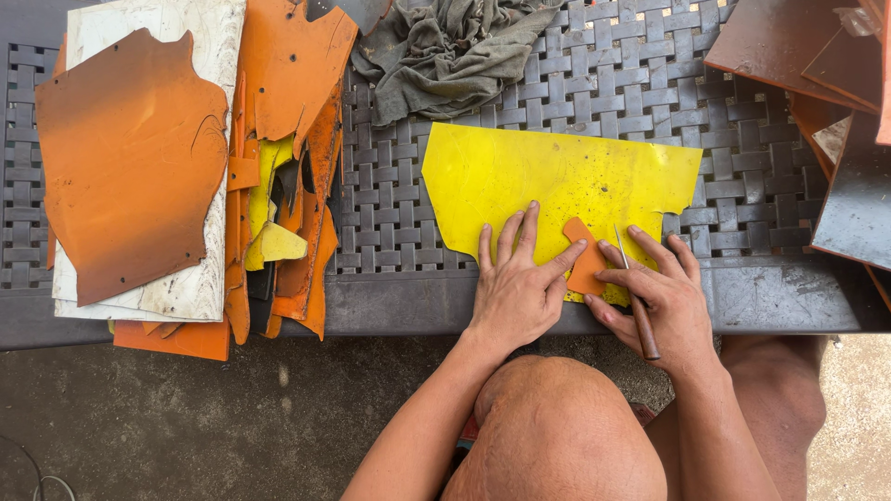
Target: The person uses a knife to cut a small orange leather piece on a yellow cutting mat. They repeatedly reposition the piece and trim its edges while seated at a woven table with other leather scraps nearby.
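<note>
Here, everything is placed against the yellow sheet (557, 190), which lies flat on the dark woven table (390, 223), its lower edge running onto the table's smooth front rim.

Well to the left of the yellow sheet sits a large orange hide piece (130, 167) on a pale board (195, 278), and just beside that, a loose heap of orange and yellow offcuts (288, 213). Above the sheet's left corner lies a crumpled grey rag (445, 51).

On the sheet's lower middle, the left hand (515, 288) is spread flat, palm down, gripping nothing; its forefinger and thumb side press on the left edge of a small orange template (587, 264) that rests on the yellow sheet near its lower edge. The template is the thing being worked around.

Immediately right of the template, the right hand (664, 301) is closed around a thin awl-like tool with a wooden handle (640, 320), held like a pen, its metal tip touching the sheet at the template's right edge.

To trace well, it seems wise to keep the left fingers weighing the template down close to where the tip runs, so it cannot creep, and to hold the tip snug against the template's edge, slightly tilted, moving in one steady stroke.

Far right of the sheet lie dark brown leather panels (835, 111), stacked and overlapping.
</note>
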